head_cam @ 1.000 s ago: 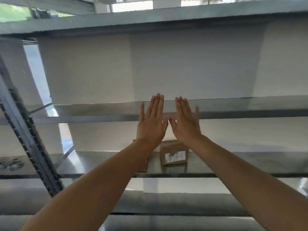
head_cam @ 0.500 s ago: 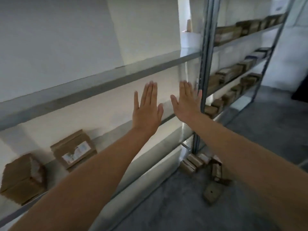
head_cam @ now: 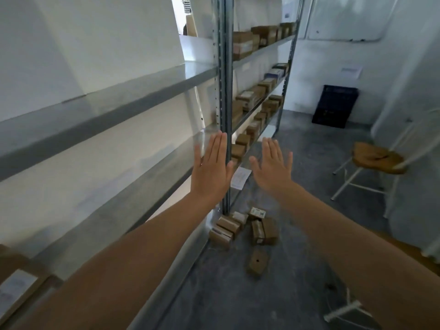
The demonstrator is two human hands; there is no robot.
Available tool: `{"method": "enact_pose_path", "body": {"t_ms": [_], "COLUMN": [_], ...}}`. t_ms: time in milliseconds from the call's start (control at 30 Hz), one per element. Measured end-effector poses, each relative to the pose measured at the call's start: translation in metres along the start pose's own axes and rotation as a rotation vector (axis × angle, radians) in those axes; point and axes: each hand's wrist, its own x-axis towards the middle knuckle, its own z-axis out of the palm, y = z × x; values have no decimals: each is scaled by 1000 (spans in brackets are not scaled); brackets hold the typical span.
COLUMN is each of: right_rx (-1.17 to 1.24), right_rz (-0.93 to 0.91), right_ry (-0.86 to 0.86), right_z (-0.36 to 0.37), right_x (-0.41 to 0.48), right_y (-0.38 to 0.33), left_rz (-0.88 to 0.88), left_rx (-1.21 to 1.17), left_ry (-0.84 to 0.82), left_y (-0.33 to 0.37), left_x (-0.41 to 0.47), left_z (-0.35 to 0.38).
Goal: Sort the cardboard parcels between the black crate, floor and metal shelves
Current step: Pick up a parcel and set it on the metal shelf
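I have both hands stretched out ahead of me, backs toward the camera, and neither has hold of anything. My left hand [head_cam: 210, 167] is flat, its fingers straight and pressed together with the thumb out to the side. My right hand [head_cam: 272, 166] is flat too, its fingers slightly fanned. The two are side by side but apart.

The grey upright [head_cam: 225, 91] of the metal shelves [head_cam: 119, 108] runs just behind the thumb edge of my left hand, and the long shelf boards stretch away to the left of that hand. Past the upright, above and beyond my fingertips, rows of cardboard parcels [head_cam: 252, 94] sit on the farther shelves.

Below my hands, in the gap between my forearms, a loose pile of parcels [head_cam: 245, 227] lies on the floor [head_cam: 297, 163] at the foot of the upright. One single parcel [head_cam: 257, 260] lies a little nearer to me.

A labelled parcel [head_cam: 16, 287] sits on a low shelf under my left forearm. The black crate [head_cam: 335, 107] stands on the floor against the white wall, well beyond my right hand and up to its right. A wooden-seated stool [head_cam: 377, 158] stands off to the right of that hand.
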Motion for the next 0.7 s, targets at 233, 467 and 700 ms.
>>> {"method": "enact_pose_path", "body": {"t_ms": [233,467,700], "right_rx": [-127,-200,-177], "right_rz": [69,189,308], "right_ry": [-44,-101,-131], "right_z": [39,56,55], "right_x": [13,9,45], "right_y": [-7,23,95], "left_rz": [76,133,228], "left_rx": [-122,-167,-216], "left_ry": [-87,-205,-282], "left_y": [-41,-27,26], "left_x": [21,28,62], "left_z": [42,92,139]}}
